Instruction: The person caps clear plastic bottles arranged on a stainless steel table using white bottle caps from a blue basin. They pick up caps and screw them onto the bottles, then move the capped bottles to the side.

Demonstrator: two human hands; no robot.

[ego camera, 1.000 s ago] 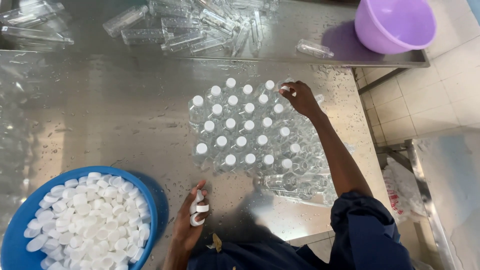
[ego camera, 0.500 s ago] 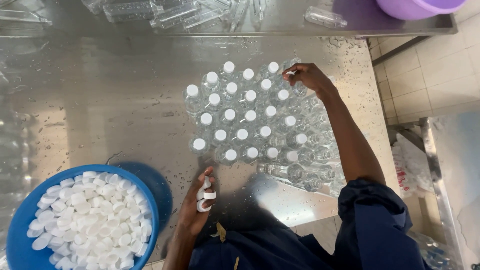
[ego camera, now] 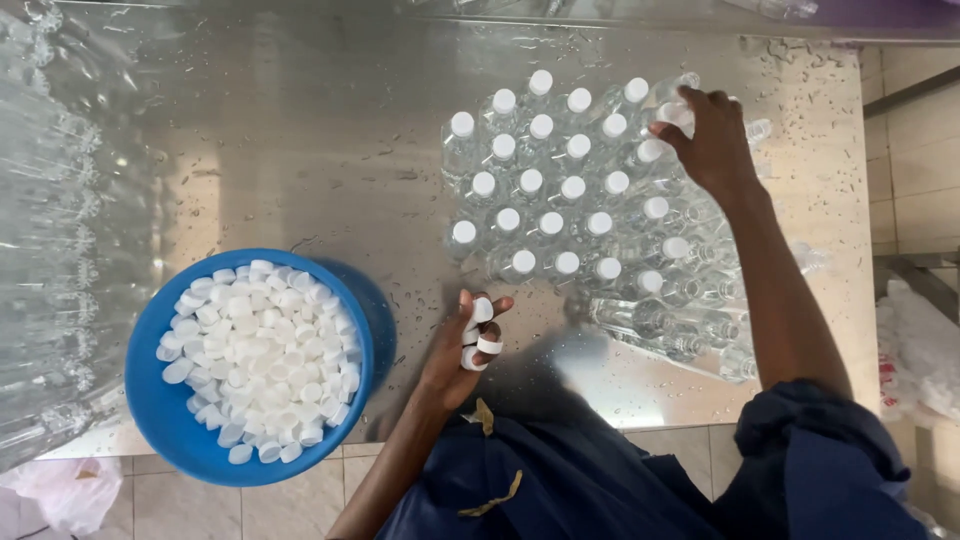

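Note:
My left hand (ego camera: 458,350) rests near the table's front edge and holds a few white bottle caps (ego camera: 480,338) in its fingers. To its left stands a blue bowl (ego camera: 195,447) heaped with white caps (ego camera: 258,358). My right hand (ego camera: 712,140) reaches over a cluster of clear plastic bottles (ego camera: 560,190), most topped with white caps, and presses a white cap (ego camera: 676,112) onto a bottle at the cluster's far right corner. Several bottles to the right of the capped ones, under my forearm, stand without caps (ego camera: 700,330).
The bottles stand on a wet stainless steel table (ego camera: 300,150). Clear plastic wrapping with more bottles (ego camera: 50,250) lies along the left side. Tiled floor (ego camera: 920,180) shows at the right, with a white bag (ego camera: 915,350) beside the table.
The view has shifted closer and to the right; the purple bowl and far bottles have left the frame. My right hand stays on the corner bottle; my left hand barely moves.

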